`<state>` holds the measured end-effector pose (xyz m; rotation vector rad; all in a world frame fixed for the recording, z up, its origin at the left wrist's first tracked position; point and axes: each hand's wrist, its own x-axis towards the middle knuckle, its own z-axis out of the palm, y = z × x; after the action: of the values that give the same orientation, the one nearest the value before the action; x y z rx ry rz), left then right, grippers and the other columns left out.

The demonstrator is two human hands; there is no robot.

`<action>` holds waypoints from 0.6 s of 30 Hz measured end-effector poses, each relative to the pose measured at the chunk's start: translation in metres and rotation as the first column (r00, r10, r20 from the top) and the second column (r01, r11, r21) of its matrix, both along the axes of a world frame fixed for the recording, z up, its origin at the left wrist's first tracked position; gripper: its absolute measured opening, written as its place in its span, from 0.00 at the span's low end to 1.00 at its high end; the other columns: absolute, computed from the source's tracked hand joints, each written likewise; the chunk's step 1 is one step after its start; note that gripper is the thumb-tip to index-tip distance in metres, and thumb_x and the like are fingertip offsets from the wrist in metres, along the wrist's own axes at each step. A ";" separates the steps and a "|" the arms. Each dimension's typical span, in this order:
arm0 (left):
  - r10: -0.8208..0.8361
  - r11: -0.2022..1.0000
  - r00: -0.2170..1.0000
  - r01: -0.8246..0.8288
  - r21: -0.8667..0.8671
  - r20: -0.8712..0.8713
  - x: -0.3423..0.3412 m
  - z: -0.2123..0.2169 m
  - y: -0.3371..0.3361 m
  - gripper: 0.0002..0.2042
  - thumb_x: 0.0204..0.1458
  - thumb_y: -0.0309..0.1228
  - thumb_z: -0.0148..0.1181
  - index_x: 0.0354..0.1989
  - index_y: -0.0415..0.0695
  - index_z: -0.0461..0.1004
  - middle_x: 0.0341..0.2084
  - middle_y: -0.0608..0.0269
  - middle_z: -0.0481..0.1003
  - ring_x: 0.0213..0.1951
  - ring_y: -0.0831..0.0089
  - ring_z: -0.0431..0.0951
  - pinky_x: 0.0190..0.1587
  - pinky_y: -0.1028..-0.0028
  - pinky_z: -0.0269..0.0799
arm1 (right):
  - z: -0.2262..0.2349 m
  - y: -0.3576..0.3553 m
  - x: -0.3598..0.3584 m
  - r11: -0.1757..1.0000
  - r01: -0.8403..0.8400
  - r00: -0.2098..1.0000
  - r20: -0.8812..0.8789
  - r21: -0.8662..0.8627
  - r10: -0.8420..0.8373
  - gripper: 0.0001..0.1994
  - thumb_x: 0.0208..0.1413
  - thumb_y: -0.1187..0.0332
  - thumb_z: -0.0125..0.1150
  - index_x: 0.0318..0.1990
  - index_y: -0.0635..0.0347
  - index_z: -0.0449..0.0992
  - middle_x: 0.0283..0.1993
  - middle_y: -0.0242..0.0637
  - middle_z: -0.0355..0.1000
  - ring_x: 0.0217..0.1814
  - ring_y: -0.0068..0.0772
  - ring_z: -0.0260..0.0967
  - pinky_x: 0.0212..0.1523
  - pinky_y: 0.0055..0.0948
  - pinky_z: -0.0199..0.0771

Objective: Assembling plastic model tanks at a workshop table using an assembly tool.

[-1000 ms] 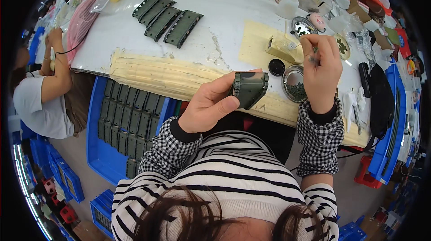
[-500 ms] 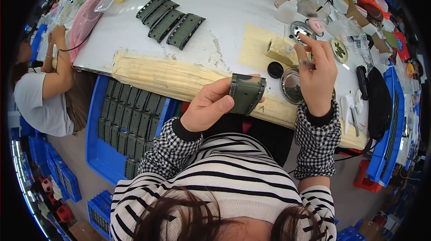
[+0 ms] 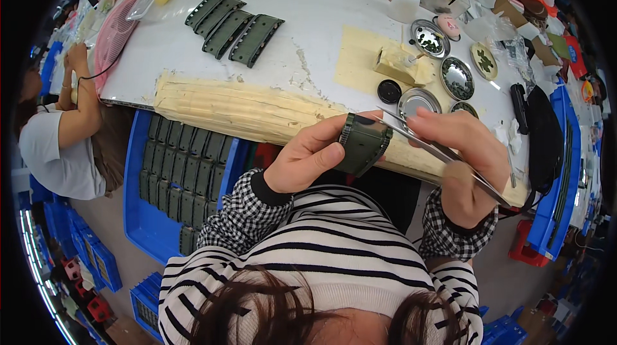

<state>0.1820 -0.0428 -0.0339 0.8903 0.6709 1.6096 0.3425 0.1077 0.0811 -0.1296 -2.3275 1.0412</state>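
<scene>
My left hand (image 3: 302,162) is closed around one end of a dark green curved plastic piece (image 3: 360,147) with toothed black edges, held above the table's front edge. In my right hand (image 3: 472,155) is a pair of slim metal tweezers (image 3: 427,144). Their tips reach the upper edge of the green piece; whether they touch it, or pinch something small, I cannot tell. Just beyond my right hand sits a round metal dish (image 3: 419,96), partly covered by the fingers. Next to it are a black round cap (image 3: 389,91) and a pale yellow block (image 3: 393,67).
Several similar green pieces (image 3: 256,39) lie at the table's back left. Small dark parts fill other round dishes (image 3: 457,79) on the right. A blue bin (image 3: 143,224) packed with green pieces stands below the table edge, and another person (image 3: 61,142) sits at far left.
My right hand has come down from over the dishes to the green piece, and tweezers now show in it. The left hand still holds the piece, slightly farther right in view.
</scene>
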 end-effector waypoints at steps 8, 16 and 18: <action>0.011 0.998 1.000 -0.010 0.058 -0.021 0.004 -0.002 0.003 0.26 0.64 0.35 0.49 0.67 0.35 0.55 0.64 0.55 0.62 0.62 0.70 0.64 0.65 0.68 0.57 | -0.033 -0.002 -0.015 0.985 -0.098 0.983 -0.165 -0.143 0.074 0.09 0.49 0.77 0.66 0.39 0.66 0.80 0.37 0.41 0.79 0.38 0.37 0.76 0.52 0.34 0.76; -0.013 0.999 1.000 0.014 0.032 -0.002 0.002 -0.005 0.000 0.26 0.64 0.35 0.50 0.67 0.35 0.56 0.63 0.55 0.63 0.62 0.70 0.65 0.64 0.69 0.58 | -0.036 -0.005 -0.016 0.990 -0.040 0.989 -0.145 -0.136 0.020 0.07 0.51 0.77 0.65 0.39 0.65 0.80 0.34 0.40 0.78 0.34 0.36 0.74 0.42 0.30 0.76; -0.006 1.000 1.000 0.006 0.025 -0.002 0.002 -0.005 -0.001 0.26 0.64 0.35 0.50 0.67 0.35 0.56 0.62 0.56 0.64 0.61 0.71 0.65 0.63 0.70 0.59 | -0.035 -0.005 -0.018 0.994 -0.035 0.988 -0.152 -0.101 0.020 0.07 0.51 0.77 0.65 0.39 0.65 0.80 0.33 0.39 0.77 0.34 0.36 0.74 0.41 0.29 0.76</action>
<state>0.1842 -0.0436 -0.0386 0.9118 0.6501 1.6151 0.3246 0.1027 0.0461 -0.0567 -2.1462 1.1454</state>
